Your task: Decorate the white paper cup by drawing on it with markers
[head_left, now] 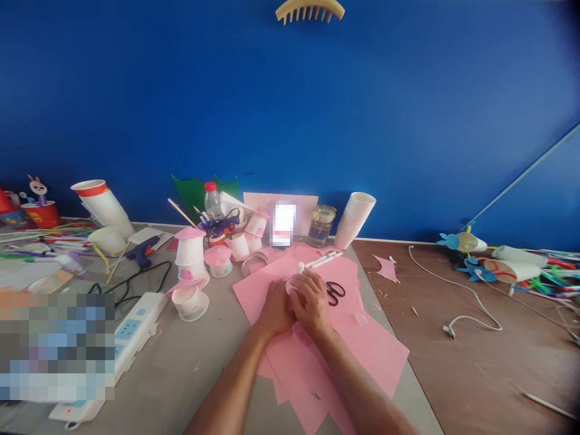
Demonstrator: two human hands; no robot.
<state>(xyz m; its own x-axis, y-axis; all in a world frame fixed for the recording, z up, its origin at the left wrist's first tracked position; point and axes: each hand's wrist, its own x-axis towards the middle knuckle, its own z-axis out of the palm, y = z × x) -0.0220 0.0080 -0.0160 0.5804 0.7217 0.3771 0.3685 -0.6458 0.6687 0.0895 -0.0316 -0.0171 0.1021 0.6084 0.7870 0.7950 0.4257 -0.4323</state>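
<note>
My left hand and my right hand are pressed together over sheets of pink paper on the grey table. Both are curled around a small white and pink object, probably a paper cup, mostly hidden by the fingers. A white glue stick or marker lies just beyond the hands. Black scissors lie on the pink paper right of my right hand.
Decorated paper cups stand to the left, with a white power strip and a blue glue gun. A stack of white cups, a glass jar and a bottle stand at the back. A white cable crosses the brown board on the right.
</note>
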